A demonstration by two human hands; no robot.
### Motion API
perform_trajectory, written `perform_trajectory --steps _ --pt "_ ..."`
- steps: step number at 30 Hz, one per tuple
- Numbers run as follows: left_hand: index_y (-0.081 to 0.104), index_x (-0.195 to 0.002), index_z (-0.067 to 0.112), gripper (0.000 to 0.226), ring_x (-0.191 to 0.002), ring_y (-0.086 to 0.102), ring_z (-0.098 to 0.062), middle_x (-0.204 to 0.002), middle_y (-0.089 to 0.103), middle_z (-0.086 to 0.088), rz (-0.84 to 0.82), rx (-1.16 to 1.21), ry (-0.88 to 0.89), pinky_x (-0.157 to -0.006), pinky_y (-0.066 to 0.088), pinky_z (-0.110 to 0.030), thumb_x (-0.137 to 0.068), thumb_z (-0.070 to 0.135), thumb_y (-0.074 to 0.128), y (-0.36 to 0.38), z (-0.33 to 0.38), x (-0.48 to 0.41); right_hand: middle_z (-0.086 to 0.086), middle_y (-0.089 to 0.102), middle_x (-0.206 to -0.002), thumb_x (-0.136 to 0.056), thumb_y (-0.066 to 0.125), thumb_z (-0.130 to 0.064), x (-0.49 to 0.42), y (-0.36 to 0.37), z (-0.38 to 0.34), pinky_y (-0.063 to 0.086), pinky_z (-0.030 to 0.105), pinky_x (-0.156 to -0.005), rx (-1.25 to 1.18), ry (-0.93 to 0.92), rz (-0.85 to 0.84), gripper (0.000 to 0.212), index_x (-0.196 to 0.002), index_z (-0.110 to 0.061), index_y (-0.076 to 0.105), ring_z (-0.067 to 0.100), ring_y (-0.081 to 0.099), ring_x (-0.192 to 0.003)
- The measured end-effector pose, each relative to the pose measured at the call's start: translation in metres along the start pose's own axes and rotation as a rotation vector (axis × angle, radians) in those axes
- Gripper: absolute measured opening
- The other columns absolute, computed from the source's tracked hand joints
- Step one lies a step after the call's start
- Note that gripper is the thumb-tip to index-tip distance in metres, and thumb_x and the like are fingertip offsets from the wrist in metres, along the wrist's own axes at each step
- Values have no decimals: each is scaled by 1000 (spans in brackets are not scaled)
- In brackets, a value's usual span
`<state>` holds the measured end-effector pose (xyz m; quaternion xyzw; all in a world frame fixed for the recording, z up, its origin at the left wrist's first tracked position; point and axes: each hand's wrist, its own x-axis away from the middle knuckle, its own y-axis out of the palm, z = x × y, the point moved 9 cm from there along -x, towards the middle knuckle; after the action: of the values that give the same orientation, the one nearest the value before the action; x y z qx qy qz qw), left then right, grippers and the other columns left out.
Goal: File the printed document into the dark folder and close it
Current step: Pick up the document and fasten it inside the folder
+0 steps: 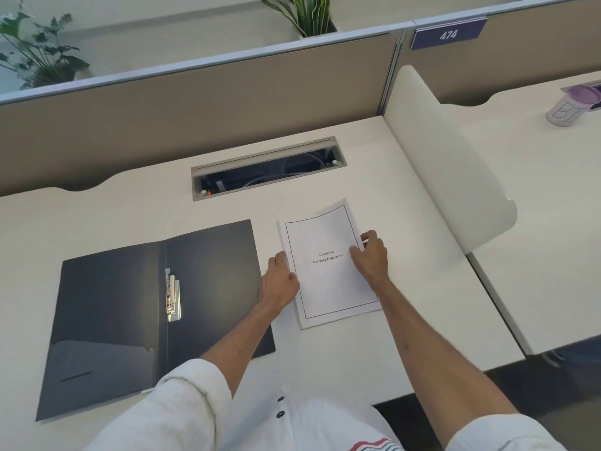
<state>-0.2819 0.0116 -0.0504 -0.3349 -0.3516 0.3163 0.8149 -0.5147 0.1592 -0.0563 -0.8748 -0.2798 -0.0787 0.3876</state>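
Hands grip the document (328, 265) by its long edges, left hand (281, 281) and right hand (370, 255) pinching opposite sides. Thin and floppy, it probably needs both. It lies just right of the open folder (130, 304), clip (172, 299) bare.

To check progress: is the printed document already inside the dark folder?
No, the printed document lies on the desk right of the open folder, with both hands at its edges.
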Motion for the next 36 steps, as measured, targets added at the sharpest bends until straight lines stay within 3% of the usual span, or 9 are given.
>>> perform_trajectory --steps 5,10,14,17,21,25,27,31,36 --pt "46 -141 10 49 -95 63 -38 -121 54 -10 0 28 3 -83 58 -51 -93 1 50 1 -6 -1 7 54 -118 -96 69 -30 5 -3 8 46 37 -90 -147 151 -56 53 -142 -21 45 32 57 -104" --pt "46 -143 12 54 -95 63 -37 -120 54 -9 19 46 5 -84 59 -53 -90 -1 50 4 -11 -3 5 59 -92 -86 73 -17 3 -5 19 38 31 -67 -166 196 -101 16 -94 -17 59 27 51 -82" --pt "44 -148 15 59 -99 64 -37 -124 55 -9 -8 69 -11 -85 60 -51 -91 2 50 2 -11 -3 2 72 -109 -84 73 -23 6 -12 7 48 34 -81 -96 134 -131 38 -122 -26 66 27 66 -96" --pt "43 -156 18 65 -104 66 -35 -124 61 -11 -25 114 -37 -81 59 -44 -92 7 51 -4 -18 -6 -1 80 -93 -76 72 -32 7 -23 -4 54 39 -81 -106 55 -109 31 -107 -28 72 25 69 -85" --pt "48 -156 11 55 -102 68 -26 -113 72 -9 -2 266 -100 -87 57 -38 -103 22 56 -20 -33 -4 4 81 -79 -83 76 -21 20 -30 -28 58 42 -77 -294 -67 -132 6 -88 -19 73 24 70 -71" --pt "56 -150 9 51 -123 66 -29 -129 73 -8 44 422 -138 -104 52 -38 -109 39 56 -45 -53 2 11 80 -84 -92 76 -6 42 -21 -58 57 35 -69 -446 -103 -188 10 -93 -1 68 24 69 -67" --pt "65 -138 10 45 -116 71 -30 -122 75 -6 93 474 -161 -103 57 -44 -106 40 60 -59 -70 5 13 79 -83 -93 74 -3 55 -7 -74 59 35 -66 -486 -94 -222 12 -97 4 65 25 69 -65" --pt "74 -125 9 30 -105 69 -25 -105 73 -1 252 513 -255 -90 50 -32 -101 27 67 -92 -115 23 10 77 -79 -93 73 0 81 38 -99 58 30 -61 -519 -72 -302 5 -95 -3 68 24 67 -62" --pt "75 -126 11 28 -110 73 -28 -115 79 -6 348 514 -382 -98 58 -37 -99 21 71 -118 -177 52 7 76 -78 -92 74 -1 108 102 -111 52 25 -54 -500 8 -366 17 -84 -15 66 22 66 -61"
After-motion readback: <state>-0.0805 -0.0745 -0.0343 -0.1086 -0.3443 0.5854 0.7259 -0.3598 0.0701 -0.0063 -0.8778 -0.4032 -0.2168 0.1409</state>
